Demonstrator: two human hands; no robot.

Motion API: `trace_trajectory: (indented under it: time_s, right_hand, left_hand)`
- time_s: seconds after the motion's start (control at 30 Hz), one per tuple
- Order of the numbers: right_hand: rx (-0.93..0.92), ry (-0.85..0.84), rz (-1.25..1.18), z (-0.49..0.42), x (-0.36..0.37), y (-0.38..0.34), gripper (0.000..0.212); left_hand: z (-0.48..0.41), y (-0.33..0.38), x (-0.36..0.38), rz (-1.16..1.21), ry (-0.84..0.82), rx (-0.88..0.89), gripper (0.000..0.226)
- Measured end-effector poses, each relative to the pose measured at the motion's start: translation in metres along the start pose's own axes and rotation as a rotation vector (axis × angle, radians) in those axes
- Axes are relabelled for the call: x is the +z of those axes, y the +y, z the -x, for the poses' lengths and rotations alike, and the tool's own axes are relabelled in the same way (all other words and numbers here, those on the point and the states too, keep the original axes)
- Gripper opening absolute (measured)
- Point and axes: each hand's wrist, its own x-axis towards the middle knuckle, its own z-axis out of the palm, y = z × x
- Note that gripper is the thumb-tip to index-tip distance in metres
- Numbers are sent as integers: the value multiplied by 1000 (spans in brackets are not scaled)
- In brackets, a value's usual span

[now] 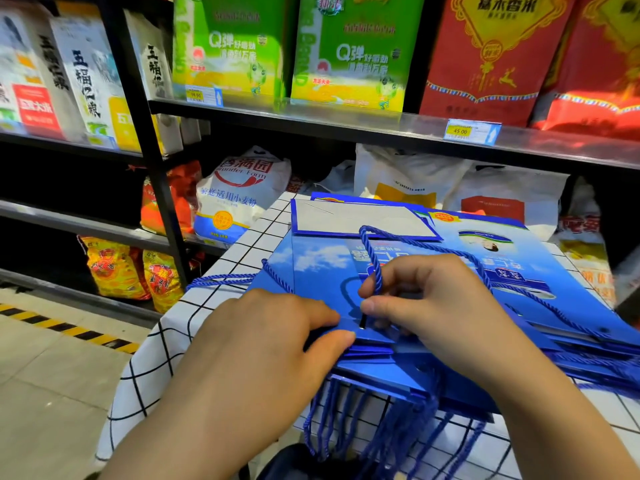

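A stack of flat blue paper gift bags (322,271) lies on a table covered with a white cloth with black grid lines (162,344). My right hand (436,306) pinches the end of a blue rope handle (372,258) between thumb and forefinger, its black tip at the top bag's near edge. My left hand (277,334) pinches that near edge of the top bag just to the left of the rope tip. The rope loops back over the bag. More blue rope handles (346,417) hang off the table's front edge.
Black metal shelves (166,216) stand behind and to the left, filled with green, red and white rice and flour sacks (239,199). Price tags (471,131) sit on the shelf edge. A yellow-black striped line (69,329) runs across the tiled floor at left.
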Motion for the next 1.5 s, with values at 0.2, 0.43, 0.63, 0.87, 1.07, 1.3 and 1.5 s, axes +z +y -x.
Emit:
trace_trajectory:
  time_s: [0.2, 0.43, 0.63, 0.87, 1.07, 1.3, 1.5]
  right_hand:
    - [-60, -151, 269, -8, -7, -4, 18]
    - [-177, -397, 360, -9, -21, -11, 23]
    - [-204, -273, 420, -16, -15, -8, 16]
    - [-230, -288, 430, -16, -7, -8, 14]
    - [-267, -174, 489, -15, -6, -6, 17]
    - [-186, -215, 404, -16, -8, -1, 17]
    - [-97, -367, 238, -13, -8, 0, 10]
  left_hand:
    - [-7, 6, -2, -82, 41, -53, 58]
    - [-16, 3, -7, -108, 77, -117, 48]
    - [-11, 10, -8, -64, 218, -105, 14]
    - [-17, 25, 9, -514, 63, -121, 36]
    - [-17, 11, 14, -227, 58, -17, 30]
    - [-13, -1, 15, -61, 34, 100, 22]
    - [-4, -16, 25, 215, 5, 148, 32]
